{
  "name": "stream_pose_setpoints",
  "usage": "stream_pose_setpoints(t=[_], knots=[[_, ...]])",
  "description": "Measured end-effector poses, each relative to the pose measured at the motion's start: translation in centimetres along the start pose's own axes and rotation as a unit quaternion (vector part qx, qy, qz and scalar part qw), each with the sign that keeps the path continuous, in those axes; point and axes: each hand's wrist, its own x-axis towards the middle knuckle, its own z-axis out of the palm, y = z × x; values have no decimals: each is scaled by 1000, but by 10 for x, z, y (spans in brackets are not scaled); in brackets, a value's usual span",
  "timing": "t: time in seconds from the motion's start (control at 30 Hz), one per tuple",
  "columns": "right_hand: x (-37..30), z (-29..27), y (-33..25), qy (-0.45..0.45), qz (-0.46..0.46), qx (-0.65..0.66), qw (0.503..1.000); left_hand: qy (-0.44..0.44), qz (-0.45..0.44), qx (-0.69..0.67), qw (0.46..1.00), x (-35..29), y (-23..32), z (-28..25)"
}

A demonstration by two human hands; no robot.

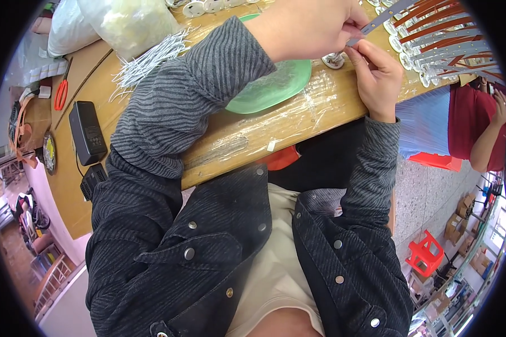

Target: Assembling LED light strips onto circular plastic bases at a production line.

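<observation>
Both hands meet over the table's far right side, around a narrow grey strip with holes [389,17]. My left hand [329,28] reaches across from the left, its fingers closed on the strip near its lower end. My right hand [378,76] pinches at that same end with thumb and forefinger; what exactly lies between those fingertips is too small to tell. Just below the hands, a round white spool-like piece [333,60] rests on the table. A green translucent plate [275,90] lies partly under my left forearm.
Rows of white spool-like pieces with brown and grey strips [438,45] fill the far right. White wire ties [152,62], plastic bags [129,25], red-handled scissors [61,94] and a black adapter [87,132] lie left. Another person's arm [489,132] is at right; a red stool [426,253] stands below.
</observation>
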Motion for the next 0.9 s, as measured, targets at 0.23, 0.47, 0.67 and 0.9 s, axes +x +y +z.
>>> stream_pose_setpoints(t=[0.23, 0.47, 0.67, 0.9], knots=[[1, 2, 1, -3, 1, 2, 1000, -20, -21, -1, 1000, 0, 2, -3], [3, 0, -4, -5, 34, -5, 999, 5, 30, 173, 984, 3, 23, -14], [2, -5, -20, -30, 76, 58, 995, -8, -91, -112, 989, 4, 2, -21], [-4, -22, -107, -37, 118, 207, 970, -37, -215, -296, 930, 5, 56, -71]])
